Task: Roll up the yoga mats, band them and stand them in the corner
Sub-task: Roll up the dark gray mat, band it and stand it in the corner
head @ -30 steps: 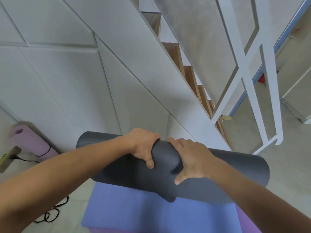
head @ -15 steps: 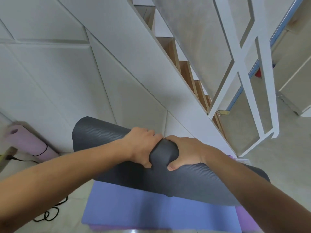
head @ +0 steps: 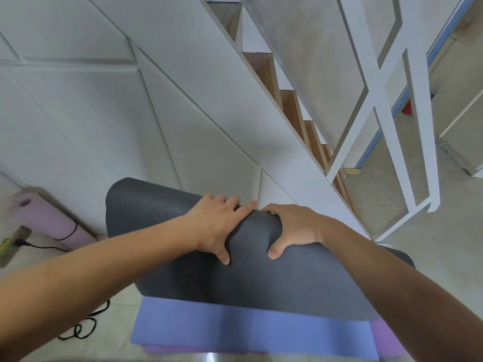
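Observation:
A thick roll of dark grey yoga mat lies across the floor in front of me, on top of a flat blue mat with a purple mat under it. My left hand grips the top of the grey roll, thumb on the near side and fingers over the far side. Right beside it, my right hand grips the roll the same way. A pink rolled mat with a black band round it leans in the corner at the left.
A loose black band lies coiled on the tiled floor left of the blue mat. A power strip with a black cable sits by the left wall. White panelled wall and a staircase with a white railing rise behind.
The grey roll has turned a little further away from me and my hands have shifted their grip on it, thumbs lower on the near side.

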A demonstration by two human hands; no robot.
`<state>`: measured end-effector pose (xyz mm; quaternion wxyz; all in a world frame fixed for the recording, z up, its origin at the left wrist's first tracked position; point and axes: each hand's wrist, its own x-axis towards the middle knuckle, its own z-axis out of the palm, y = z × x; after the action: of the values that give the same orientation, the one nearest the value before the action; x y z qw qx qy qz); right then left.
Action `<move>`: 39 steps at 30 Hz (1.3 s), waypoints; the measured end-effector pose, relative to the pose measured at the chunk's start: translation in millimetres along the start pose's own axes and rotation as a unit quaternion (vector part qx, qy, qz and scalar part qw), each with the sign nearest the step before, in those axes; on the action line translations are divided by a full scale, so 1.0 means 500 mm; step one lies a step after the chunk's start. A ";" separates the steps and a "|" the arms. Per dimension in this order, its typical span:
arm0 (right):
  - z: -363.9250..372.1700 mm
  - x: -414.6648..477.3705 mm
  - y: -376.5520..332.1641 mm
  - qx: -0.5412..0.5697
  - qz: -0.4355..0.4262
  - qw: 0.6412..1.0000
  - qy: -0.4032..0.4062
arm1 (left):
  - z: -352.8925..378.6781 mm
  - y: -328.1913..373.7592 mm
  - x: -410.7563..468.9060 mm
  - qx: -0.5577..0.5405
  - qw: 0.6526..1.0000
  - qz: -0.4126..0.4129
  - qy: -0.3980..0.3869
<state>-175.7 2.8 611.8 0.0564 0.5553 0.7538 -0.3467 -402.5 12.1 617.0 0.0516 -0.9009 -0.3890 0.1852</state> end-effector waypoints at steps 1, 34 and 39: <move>0.003 0.002 -0.001 0.003 -0.002 1.000 -0.003 | 0.003 0.001 0.002 0.003 1.000 -0.004 0.010; 0.042 0.041 -0.016 -0.201 -0.041 0.971 0.125 | -0.025 -0.059 0.053 -0.266 0.952 -0.036 -0.148; -0.012 0.044 0.003 -0.070 0.009 0.998 -0.003 | 0.015 0.007 0.016 -0.024 0.998 -0.038 -0.032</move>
<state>-180.5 24.1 605.5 0.1002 0.5554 0.7712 -0.2947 -397.9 14.9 606.7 0.0241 -0.8801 -0.4288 0.2025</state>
